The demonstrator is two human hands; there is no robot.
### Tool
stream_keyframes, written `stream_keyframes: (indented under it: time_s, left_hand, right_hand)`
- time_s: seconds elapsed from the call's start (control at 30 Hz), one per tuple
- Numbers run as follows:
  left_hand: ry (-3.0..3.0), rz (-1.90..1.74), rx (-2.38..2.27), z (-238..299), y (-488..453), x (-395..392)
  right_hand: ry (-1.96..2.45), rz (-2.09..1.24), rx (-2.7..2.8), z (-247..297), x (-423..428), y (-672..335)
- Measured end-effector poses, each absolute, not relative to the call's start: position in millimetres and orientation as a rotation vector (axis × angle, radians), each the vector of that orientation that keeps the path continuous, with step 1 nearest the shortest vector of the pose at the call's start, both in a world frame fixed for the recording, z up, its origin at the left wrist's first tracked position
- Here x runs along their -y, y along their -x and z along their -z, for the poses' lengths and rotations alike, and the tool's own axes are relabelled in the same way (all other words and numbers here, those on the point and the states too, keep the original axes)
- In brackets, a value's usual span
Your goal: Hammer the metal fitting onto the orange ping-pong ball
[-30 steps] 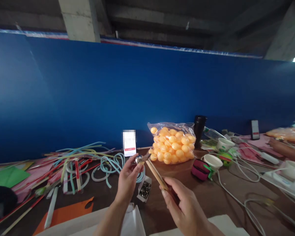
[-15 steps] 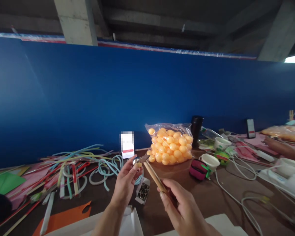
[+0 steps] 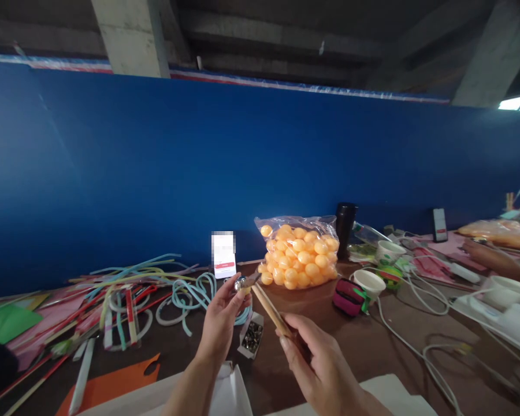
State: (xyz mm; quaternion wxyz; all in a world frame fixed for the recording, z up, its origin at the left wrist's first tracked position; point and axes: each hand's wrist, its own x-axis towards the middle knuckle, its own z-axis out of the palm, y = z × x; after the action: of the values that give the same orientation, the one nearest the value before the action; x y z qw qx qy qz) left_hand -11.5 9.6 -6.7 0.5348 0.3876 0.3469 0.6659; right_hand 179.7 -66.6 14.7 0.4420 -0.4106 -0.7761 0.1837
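My left hand (image 3: 221, 326) is raised above the brown table (image 3: 372, 341), its fingertips pinched on a small shiny metal ball (image 3: 241, 283). My right hand (image 3: 318, 370) is closed round the lower end of a thin wooden stick (image 3: 268, 309) that slants up and to the left. The stick's tip meets the metal ball between my left fingers. Just below my hands lies a small open box of dark metal pieces (image 3: 252, 337).
A clear bag of orange balls (image 3: 299, 257) stands behind my hands, with a black tumbler (image 3: 345, 222), paper cups (image 3: 370, 282) and a pink pouch (image 3: 349, 296) to its right. Coloured tubes and strips (image 3: 125, 292) spread at the left. White cables (image 3: 416, 323) trail right. Another person's arm (image 3: 496, 260) rests far right.
Both hands hold the same grip on ball and stick. The view has shifted slightly, so the hands and table sit a little lower and further left.
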Motion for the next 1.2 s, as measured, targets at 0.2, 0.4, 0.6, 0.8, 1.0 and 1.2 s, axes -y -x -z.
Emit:
stream_keyframes:
  time_s: [0.2, 0.4, 0.6, 0.8, 1.0, 1.2]
  left_hand:
    - [-0.894, -1.590, -0.858, 6.9, 10.9, -10.2]
    - [-0.739, -1.610, -0.709, 4.2, 14.9, -12.3]
    - [-0.661, -1.579, -0.628, 7.7, 15.5, -14.6]
    - [-0.694, -1.571, -0.645, 2.4, 17.5, -9.6]
    - [-0.800, -1.578, -0.759, 5.5, 14.4, -10.3]
    - [-0.951, -1.559, -0.905, 12.7, 12.2, -13.4]
  right_hand:
    - [1.061, -0.411, 1.939, -15.5, 65.6, -179.2]
    - [1.130, -0.434, 1.812, -14.7, 58.1, -182.9]
    - [1.114, -0.477, 1.828, -7.5, 54.1, -180.0]
    - [1.001, -0.529, 1.818, -8.0, 60.3, -179.5]
    - [0.954, -0.533, 1.855, -11.6, 63.6, -180.1]
    - [1.046, -0.497, 1.946, -11.8, 62.2, -178.1]
